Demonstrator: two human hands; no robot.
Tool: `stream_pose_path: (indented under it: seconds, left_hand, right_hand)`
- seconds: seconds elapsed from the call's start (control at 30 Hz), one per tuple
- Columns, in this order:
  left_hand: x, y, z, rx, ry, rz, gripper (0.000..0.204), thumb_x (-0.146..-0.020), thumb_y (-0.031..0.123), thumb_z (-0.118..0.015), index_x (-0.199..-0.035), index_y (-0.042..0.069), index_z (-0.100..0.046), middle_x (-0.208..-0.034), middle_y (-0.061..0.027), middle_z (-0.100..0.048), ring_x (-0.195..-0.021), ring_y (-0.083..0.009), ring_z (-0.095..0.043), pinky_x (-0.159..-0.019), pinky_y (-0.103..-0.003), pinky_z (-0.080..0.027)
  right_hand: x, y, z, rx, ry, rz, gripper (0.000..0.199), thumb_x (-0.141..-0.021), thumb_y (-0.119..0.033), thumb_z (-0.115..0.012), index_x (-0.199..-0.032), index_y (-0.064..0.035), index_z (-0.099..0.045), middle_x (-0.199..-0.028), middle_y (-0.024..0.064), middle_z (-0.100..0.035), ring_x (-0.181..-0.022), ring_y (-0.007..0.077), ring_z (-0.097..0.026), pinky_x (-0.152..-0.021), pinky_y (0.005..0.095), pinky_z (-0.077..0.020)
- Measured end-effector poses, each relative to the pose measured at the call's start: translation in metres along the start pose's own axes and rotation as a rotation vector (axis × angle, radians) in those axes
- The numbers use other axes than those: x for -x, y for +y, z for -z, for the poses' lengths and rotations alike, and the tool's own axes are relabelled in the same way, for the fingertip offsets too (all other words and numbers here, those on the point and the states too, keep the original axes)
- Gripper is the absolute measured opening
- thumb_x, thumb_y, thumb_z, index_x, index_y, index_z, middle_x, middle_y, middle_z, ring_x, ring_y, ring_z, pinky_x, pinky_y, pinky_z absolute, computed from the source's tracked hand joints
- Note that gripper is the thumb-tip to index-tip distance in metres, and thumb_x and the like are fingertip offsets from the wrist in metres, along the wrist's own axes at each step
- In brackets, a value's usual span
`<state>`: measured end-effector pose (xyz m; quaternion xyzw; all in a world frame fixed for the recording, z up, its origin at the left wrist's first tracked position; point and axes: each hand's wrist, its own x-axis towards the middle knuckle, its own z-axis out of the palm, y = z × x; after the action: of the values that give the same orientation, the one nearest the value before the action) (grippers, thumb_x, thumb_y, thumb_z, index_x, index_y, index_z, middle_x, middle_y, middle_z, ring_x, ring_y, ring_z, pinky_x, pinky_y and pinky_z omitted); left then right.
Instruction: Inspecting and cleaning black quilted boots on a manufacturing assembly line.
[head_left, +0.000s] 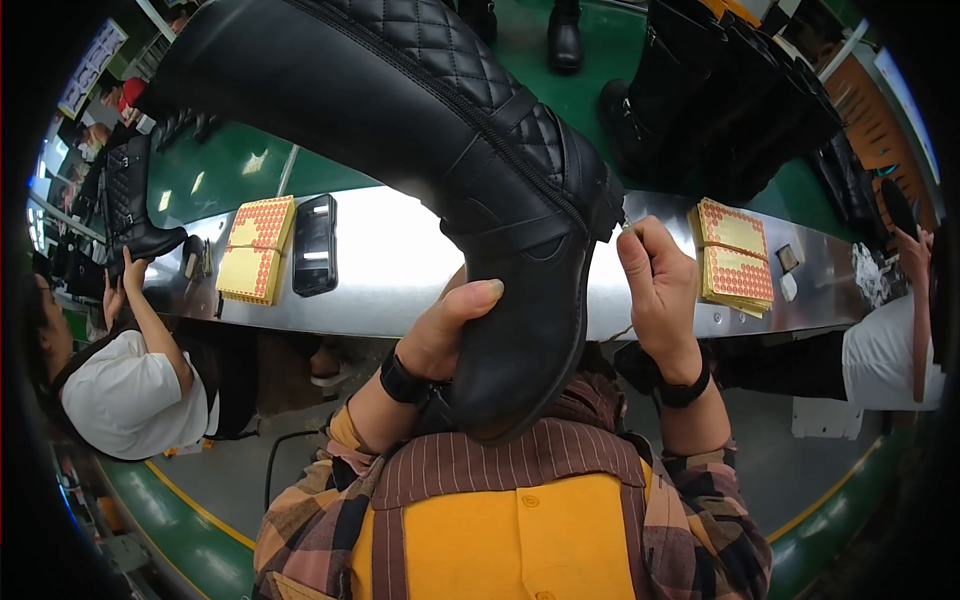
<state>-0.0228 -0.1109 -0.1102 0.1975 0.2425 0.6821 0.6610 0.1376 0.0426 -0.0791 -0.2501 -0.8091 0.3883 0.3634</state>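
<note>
A tall black boot (pixel 520 300) with a quilted shaft, a long side zipper and a strap lies slantwise before me, its toe toward my chest. My left hand (pixel 450 325) grips it around the front of the foot, thumb on top and the other fingers hidden behind. Beside the heel (pixel 602 200), my right hand (pixel 660 280) is closed in a pinch. A tiny thin bit shows at its fingertips, too small to name.
Stacks of yellow sticker sheets (pixel 255 250) (pixel 737 255) and a dark phone (pixel 315 245) lie on the metal bench edge (pixel 390 270). More black boots (pixel 710 110) stand on the green belt (pixel 530 60). Co-workers in white (pixel 130 390) (pixel 885 350) work at both sides, the left one handling a boot (pixel 130 205).
</note>
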Motion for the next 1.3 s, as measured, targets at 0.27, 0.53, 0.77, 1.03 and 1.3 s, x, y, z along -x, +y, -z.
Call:
stream_pose_path:
  seconds: [0.27,0.53,0.77,1.03,1.3]
  left_hand:
    - [-0.003,0.008,-0.013,-0.178,0.026,-0.042,0.062,-0.087,0.03,-0.059,-0.136,0.0,-0.034,-0.12,-0.012,-0.054,-0.105,-0.017,-0.058,-0.089,-0.029,-0.051]
    - [-0.027,0.005,-0.005,-0.195,0.246,-0.158,0.067,-0.086,0.031,-0.066,-0.135,0.003,-0.029,-0.115,-0.0097,-0.052,-0.102,-0.0162,-0.057,-0.087,-0.03,-0.051]
    - [-0.037,-0.017,0.024,-0.393,0.531,-0.483,0.104,-0.084,0.031,-0.073,-0.147,0.0,0.003,-0.127,-0.0137,-0.047,-0.116,-0.0201,-0.05,-0.1,-0.033,-0.041]
    - [-0.031,0.006,0.057,0.213,0.14,-0.363,0.066,-0.096,0.054,-0.041,-0.144,0.009,-0.029,-0.134,-0.0058,-0.051,-0.124,-0.0204,-0.049,-0.105,-0.039,-0.039]
    - [-0.029,0.012,0.047,0.253,0.12,-0.375,0.054,-0.1,0.047,-0.035,-0.136,0.007,-0.043,-0.128,-0.0086,-0.055,-0.117,-0.0193,-0.055,-0.103,-0.037,-0.043]
  right_hand:
    - [-0.004,0.005,0.003,0.087,-0.14,0.041,0.033,-0.095,-0.026,-0.059,-0.078,-0.0006,-0.049,-0.055,0.0036,-0.041,-0.052,0.0096,-0.036,-0.048,0.0268,-0.0313]
    - [0.013,0.001,-0.016,-0.429,-0.099,0.028,0.06,-0.085,-0.047,-0.066,-0.113,0.0026,-0.048,-0.087,0.004,-0.055,-0.079,0.0125,-0.054,-0.068,0.0254,-0.0445]
    - [0.015,-0.011,-0.044,-0.593,-0.23,-0.274,0.038,-0.086,-0.024,-0.07,-0.102,-0.0051,-0.041,-0.112,0.0132,-0.054,-0.102,0.0135,-0.051,-0.088,0.0274,-0.0436]
    - [0.002,-0.009,-0.038,-0.736,-0.238,-0.389,0.021,-0.086,-0.022,-0.058,-0.096,-0.0092,-0.045,-0.09,0.0003,-0.046,-0.086,0.0078,-0.049,-0.081,0.0214,-0.0414]
    - [0.002,-0.019,-0.037,-0.516,-0.218,-0.331,0.024,-0.1,-0.028,-0.041,-0.097,-0.0048,-0.041,-0.099,0.0089,-0.056,-0.082,0.0128,-0.056,-0.082,0.0261,-0.0438]
